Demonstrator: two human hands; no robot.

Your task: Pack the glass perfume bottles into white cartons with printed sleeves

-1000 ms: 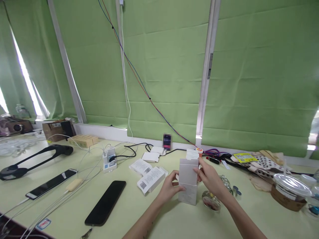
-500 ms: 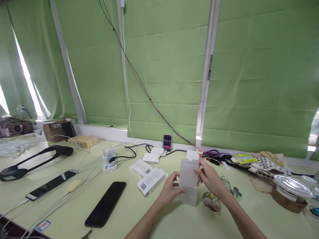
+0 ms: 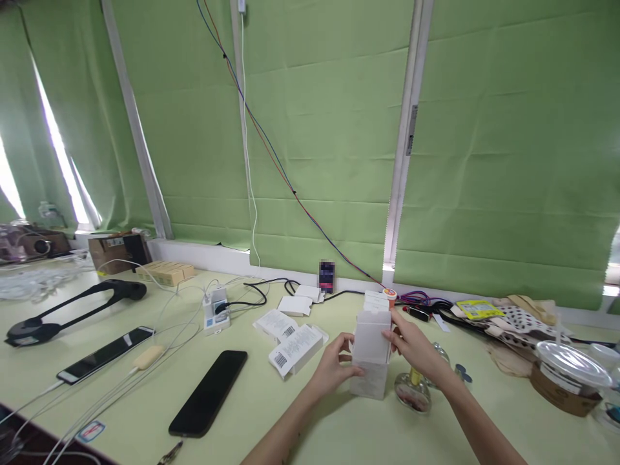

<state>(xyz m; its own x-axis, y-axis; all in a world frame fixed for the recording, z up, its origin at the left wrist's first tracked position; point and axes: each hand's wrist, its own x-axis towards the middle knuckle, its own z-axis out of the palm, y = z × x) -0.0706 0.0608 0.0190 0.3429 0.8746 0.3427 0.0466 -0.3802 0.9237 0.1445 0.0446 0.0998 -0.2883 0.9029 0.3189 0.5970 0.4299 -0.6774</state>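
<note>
A small white cardboard box (image 3: 369,381) stands upright on the table in front of me, its lid flap (image 3: 372,339) raised at the top. My left hand (image 3: 335,363) is closed around the box's left side, thumb across the front. At the flap's right edge, my right hand (image 3: 414,345) pinches the card between thumb and fingers. Just right of the box is a clear glass vessel (image 3: 411,395) with something yellow at its neck. Behind the box stand more white boxes (image 3: 376,301) and an orange-and-white round container (image 3: 389,296). The box's inside is hidden.
Printed white boxes (image 3: 296,352) lie left of my hands, near a black phone (image 3: 209,392). Farther left are a white-framed phone (image 3: 106,354), cables and a power strip (image 3: 216,318). At right sit a lidded bowl (image 3: 571,368) and dotted cloth (image 3: 526,323).
The raised flap's top tab has tipped over under my right hand's hold. My left hand keeps its grip on the box. The whole view has shifted slightly.
</note>
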